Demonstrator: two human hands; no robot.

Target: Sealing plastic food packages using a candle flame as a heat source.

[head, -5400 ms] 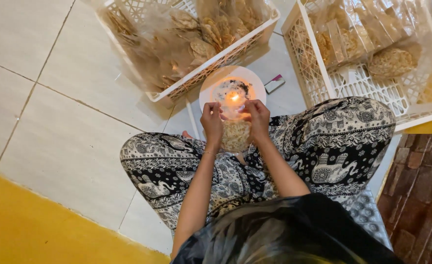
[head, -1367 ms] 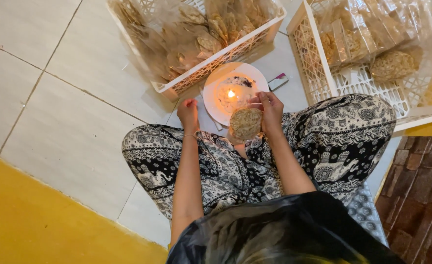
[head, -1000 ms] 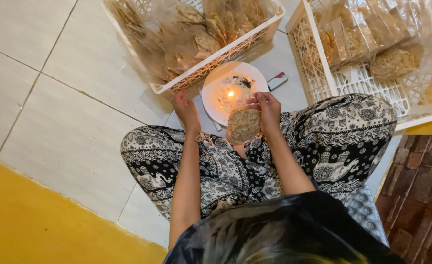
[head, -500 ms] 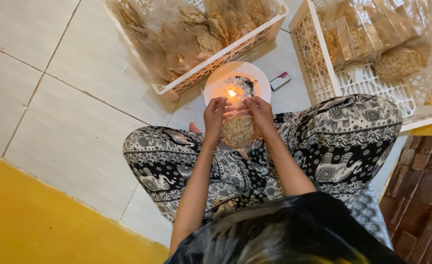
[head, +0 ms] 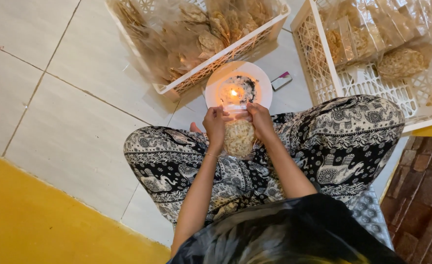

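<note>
Both hands [head: 239,123] clamped on clear crinkly cracker bag [head: 239,138] near candle flame [head: 234,92].

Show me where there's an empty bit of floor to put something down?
The pale floor tiles left of the white crate of bagged crackers are bare, out to the yellow strip. It's crowded ahead: both hands hold a clear cracker bag beside the white plate with a lit candle.

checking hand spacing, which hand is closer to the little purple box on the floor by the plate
Right. The right hand grips the clear bag of crackers on the side toward the purple box; the left hand grips the bag's far side, farther away.
</note>
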